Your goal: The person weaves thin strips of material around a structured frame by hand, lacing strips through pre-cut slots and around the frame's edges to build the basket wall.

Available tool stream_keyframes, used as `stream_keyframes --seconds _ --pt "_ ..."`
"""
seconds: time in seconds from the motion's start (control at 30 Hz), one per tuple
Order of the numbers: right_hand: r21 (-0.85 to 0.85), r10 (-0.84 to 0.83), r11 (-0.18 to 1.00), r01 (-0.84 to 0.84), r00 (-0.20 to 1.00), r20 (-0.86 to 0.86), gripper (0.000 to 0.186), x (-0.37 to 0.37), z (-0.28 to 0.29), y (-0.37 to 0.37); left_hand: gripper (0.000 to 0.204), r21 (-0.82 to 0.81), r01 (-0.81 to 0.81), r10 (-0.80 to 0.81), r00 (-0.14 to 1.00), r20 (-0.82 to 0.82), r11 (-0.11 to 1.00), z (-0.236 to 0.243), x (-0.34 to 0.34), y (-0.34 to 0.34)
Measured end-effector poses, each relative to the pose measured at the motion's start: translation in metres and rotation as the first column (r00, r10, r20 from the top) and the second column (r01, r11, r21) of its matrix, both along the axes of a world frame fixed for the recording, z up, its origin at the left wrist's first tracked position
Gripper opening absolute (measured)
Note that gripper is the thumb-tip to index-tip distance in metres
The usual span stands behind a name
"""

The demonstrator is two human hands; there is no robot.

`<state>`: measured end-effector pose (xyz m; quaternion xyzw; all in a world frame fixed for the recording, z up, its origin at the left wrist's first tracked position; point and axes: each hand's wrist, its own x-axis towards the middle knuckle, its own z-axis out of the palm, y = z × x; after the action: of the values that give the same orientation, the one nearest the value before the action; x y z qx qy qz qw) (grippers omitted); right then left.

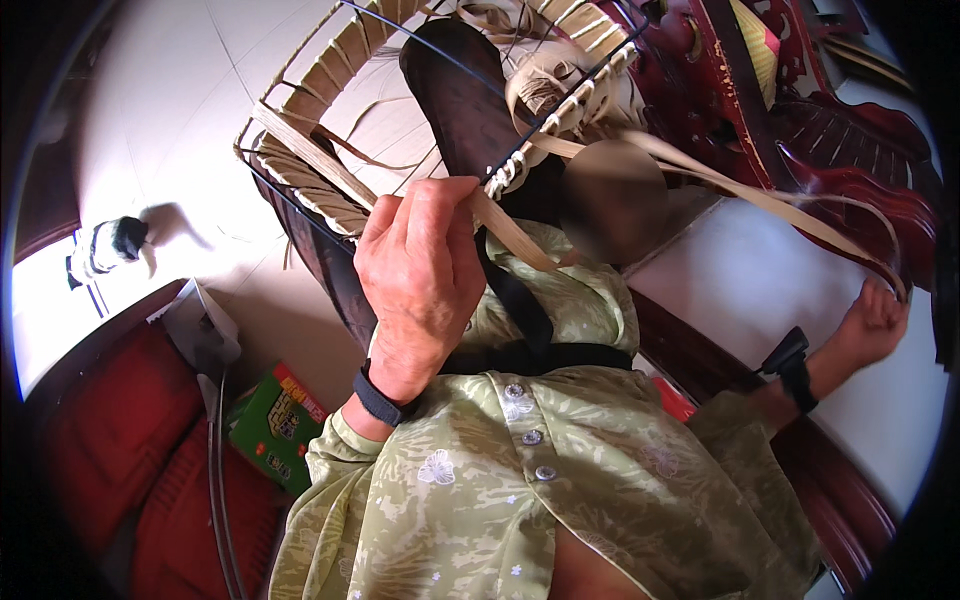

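Observation:
A black wire frame (pixel 430 46), its edges bound with tan strip and pale cord, rests across my lap. My left hand (pixel 420 265) is closed at the frame's near edge, thumb and fingers pinching a flat tan strip (pixel 510 235) there. Beside those fingers is a knotted pale cord binding (pixel 508 175). Far out to the right, my right hand (pixel 875 315) is closed on a long tan strip (pixel 760 197), which stretches back toward the frame. Its exact path around the wire is partly hidden.
A loose bundle of tan strip (pixel 545 82) lies beyond the frame's right edge. Dark red carved wooden furniture (pixel 730 100) stands at the upper right. On the left are a red cushioned seat (pixel 120 440), a green box (pixel 272 428) and a black-and-white object (pixel 108 247).

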<state>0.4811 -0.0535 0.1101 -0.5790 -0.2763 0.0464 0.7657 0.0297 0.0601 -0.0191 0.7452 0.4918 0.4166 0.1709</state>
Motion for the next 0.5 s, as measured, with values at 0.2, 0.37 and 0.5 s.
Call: stream_keyframes --seconds 0.2,0.37,0.5 --pt "-0.760 0.116 0.625 0.176 0.942 0.314 0.033 -0.061 -0.102 0.056 0.021 -0.027 0.017 -0.017 1.000 -0.018 1.000 0.006 -0.002 -0.002" --pt "-0.789 0.749 0.349 -0.506 0.657 -0.090 0.022 -0.252 -0.107 0.104 0.020 -0.026 0.007 -0.007 1.000 -0.021 1.000 0.004 0.000 0.000" --pt "-0.500 0.791 0.264 -0.825 0.482 -0.377 0.024 -0.289 -0.129 0.111 0.020 -0.036 0.008 -0.010 0.999 -0.043 0.999 0.007 0.002 0.000"
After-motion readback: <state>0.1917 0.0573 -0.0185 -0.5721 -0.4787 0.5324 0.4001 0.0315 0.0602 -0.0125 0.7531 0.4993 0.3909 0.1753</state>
